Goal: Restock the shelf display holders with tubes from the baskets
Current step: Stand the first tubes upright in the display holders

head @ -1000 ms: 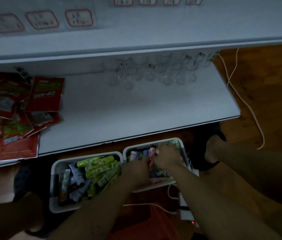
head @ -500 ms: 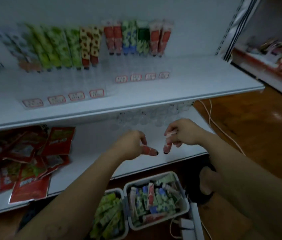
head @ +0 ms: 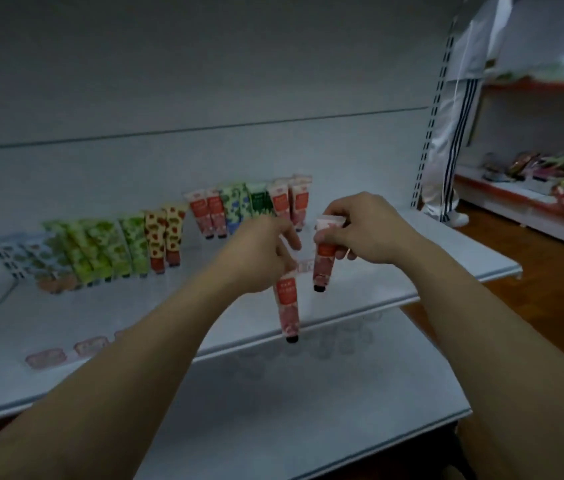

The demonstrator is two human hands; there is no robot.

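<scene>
My left hand [head: 256,258] grips a red and pink tube [head: 287,306] that hangs cap down in front of the upper shelf [head: 447,275]. My right hand [head: 367,230] pinches a second red tube [head: 324,261] by its flat end, also cap down, just right of the first. Both tubes hover above the shelf's front half. Behind them a row of tubes [head: 156,237] stands upright in clear holders along the shelf's back: green, strawberry-patterned, red and blue-green ones. The baskets are out of view.
Pink price tags [head: 66,353] line the upper shelf's front edge. Clear empty holders [head: 343,337] sit on the lower shelf [head: 308,427] under it. A person in white striped trousers [head: 447,143] stands at the right by another stocked shelf [head: 550,188].
Both hands left the baskets on the floor holding one red tube each and rose to the upper shelf. My view tilted up, so the baskets and red packets dropped out of sight.
</scene>
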